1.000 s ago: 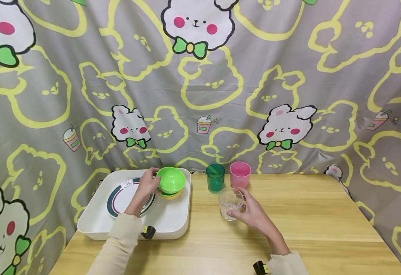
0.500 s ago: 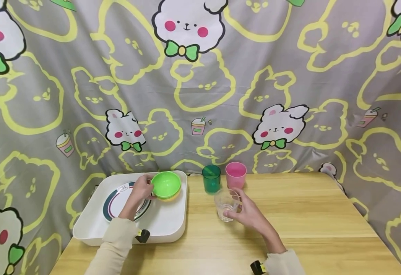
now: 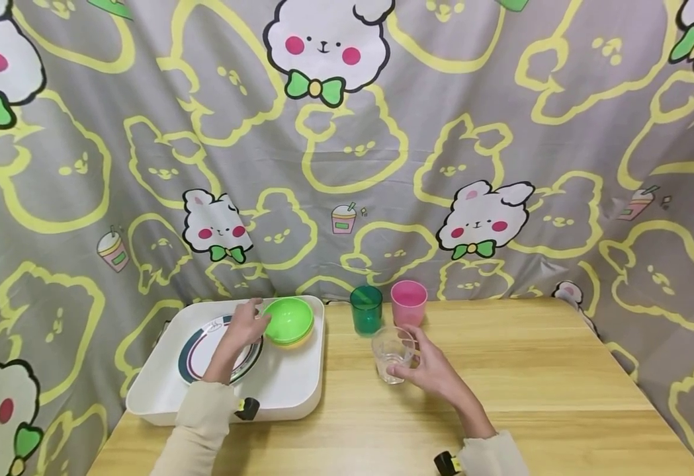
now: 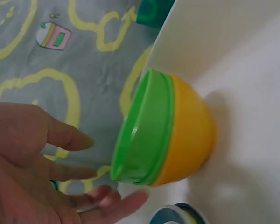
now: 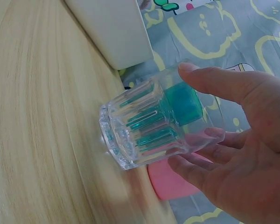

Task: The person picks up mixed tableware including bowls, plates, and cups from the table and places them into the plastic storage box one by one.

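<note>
A green bowl (image 3: 288,318) sits nested in a yellow-orange bowl (image 4: 191,133) at the right side of the white tray (image 3: 281,398). My left hand (image 3: 244,329) is beside the green bowl's left rim, and in the left wrist view its fingers are spread with a gap to the bowl. A clear fluted cup (image 5: 147,121) is held by my right hand (image 3: 430,365), thumb on one side and fingers on the other. Behind it stand a dark green cup (image 3: 366,309) and a pink cup (image 3: 409,303).
A white plate with teal and dark red bands (image 3: 206,350) lies in the tray, partly hidden by my left forearm. The wooden table (image 3: 531,377) extends to the right. A grey patterned curtain (image 3: 370,172) hangs along the table's back and sides.
My left hand let go of the green bowl, which came down into the yellow-orange one. The right hand keeps its hold on the clear cup. The head view shifted slightly.
</note>
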Action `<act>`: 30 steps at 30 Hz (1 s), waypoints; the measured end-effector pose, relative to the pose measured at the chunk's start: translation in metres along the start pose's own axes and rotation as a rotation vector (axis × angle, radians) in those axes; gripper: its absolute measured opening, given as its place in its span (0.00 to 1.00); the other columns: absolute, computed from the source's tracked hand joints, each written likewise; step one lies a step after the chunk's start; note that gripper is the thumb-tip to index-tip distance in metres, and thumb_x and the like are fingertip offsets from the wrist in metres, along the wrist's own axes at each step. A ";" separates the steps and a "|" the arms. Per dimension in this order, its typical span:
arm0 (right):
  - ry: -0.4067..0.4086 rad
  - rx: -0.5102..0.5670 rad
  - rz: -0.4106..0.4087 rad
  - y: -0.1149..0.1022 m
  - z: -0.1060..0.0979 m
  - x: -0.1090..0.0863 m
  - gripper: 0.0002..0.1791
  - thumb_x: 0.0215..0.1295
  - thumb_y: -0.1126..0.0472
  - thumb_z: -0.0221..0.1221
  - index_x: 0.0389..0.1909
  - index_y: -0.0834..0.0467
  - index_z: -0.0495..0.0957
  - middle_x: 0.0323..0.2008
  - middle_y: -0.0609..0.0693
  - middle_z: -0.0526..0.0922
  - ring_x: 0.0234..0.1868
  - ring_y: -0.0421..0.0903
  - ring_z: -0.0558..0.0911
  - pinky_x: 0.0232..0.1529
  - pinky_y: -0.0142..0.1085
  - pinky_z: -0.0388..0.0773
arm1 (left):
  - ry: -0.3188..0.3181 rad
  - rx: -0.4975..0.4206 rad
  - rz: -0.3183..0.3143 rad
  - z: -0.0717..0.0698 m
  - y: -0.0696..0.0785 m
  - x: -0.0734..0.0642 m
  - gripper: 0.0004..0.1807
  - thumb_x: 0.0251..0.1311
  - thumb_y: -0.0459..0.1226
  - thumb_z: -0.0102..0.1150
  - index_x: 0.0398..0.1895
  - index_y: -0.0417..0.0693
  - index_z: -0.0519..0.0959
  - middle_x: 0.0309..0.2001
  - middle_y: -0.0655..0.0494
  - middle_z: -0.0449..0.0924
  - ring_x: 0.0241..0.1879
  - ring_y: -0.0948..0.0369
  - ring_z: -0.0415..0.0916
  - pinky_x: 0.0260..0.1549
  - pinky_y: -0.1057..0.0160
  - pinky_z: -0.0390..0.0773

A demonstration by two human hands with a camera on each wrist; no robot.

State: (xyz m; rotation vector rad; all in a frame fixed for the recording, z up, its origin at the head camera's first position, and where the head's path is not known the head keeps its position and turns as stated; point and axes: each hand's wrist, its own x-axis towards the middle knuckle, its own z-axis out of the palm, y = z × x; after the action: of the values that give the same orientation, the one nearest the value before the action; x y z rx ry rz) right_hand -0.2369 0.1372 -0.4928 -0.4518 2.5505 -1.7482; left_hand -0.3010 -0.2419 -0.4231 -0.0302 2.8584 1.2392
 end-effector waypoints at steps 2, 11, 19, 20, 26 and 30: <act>0.001 0.005 0.012 0.000 0.001 0.000 0.49 0.56 0.61 0.76 0.74 0.64 0.60 0.68 0.67 0.71 0.69 0.64 0.70 0.68 0.59 0.71 | 0.047 0.064 0.059 -0.004 0.002 -0.004 0.31 0.68 0.31 0.48 0.72 0.23 0.60 0.62 0.16 0.62 0.58 0.29 0.71 0.55 0.37 0.79; 0.032 -0.009 0.038 -0.002 0.001 0.001 0.49 0.52 0.61 0.79 0.73 0.64 0.63 0.65 0.64 0.75 0.67 0.62 0.74 0.65 0.56 0.75 | 0.144 0.119 0.190 -0.004 0.023 -0.019 0.29 0.71 0.34 0.57 0.71 0.30 0.65 0.68 0.25 0.60 0.68 0.32 0.61 0.67 0.33 0.64; 0.070 -0.016 0.027 -0.009 -0.007 0.000 0.49 0.50 0.60 0.80 0.71 0.65 0.65 0.65 0.66 0.74 0.65 0.65 0.74 0.62 0.55 0.77 | 0.104 -0.031 0.294 0.000 0.035 -0.030 0.31 0.70 0.35 0.61 0.73 0.36 0.65 0.70 0.33 0.65 0.68 0.36 0.64 0.65 0.35 0.69; 0.073 -0.021 0.028 -0.011 -0.008 0.000 0.50 0.50 0.59 0.80 0.71 0.65 0.65 0.65 0.67 0.73 0.65 0.65 0.74 0.62 0.54 0.77 | 0.079 -0.074 0.295 0.001 0.037 -0.032 0.31 0.71 0.35 0.61 0.74 0.38 0.65 0.71 0.34 0.65 0.69 0.36 0.64 0.65 0.35 0.70; 0.101 -0.035 0.009 -0.016 -0.015 -0.002 0.50 0.50 0.58 0.80 0.73 0.63 0.64 0.66 0.66 0.73 0.66 0.63 0.74 0.62 0.53 0.78 | -0.006 -0.221 0.333 0.010 0.046 -0.037 0.33 0.69 0.36 0.64 0.75 0.42 0.65 0.73 0.39 0.65 0.71 0.38 0.64 0.67 0.35 0.67; 0.126 -0.021 -0.014 -0.018 -0.019 -0.003 0.50 0.51 0.58 0.80 0.72 0.62 0.65 0.64 0.65 0.75 0.66 0.63 0.74 0.63 0.54 0.77 | -0.007 -0.225 0.386 0.017 0.050 -0.041 0.34 0.67 0.36 0.66 0.74 0.44 0.66 0.72 0.42 0.67 0.70 0.40 0.65 0.66 0.33 0.67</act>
State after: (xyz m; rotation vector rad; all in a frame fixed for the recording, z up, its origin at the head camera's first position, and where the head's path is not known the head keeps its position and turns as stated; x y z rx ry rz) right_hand -0.2334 0.1490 -0.4700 -0.3720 2.6580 -1.8122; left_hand -0.2612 -0.1953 -0.3968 0.5436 2.7867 1.6113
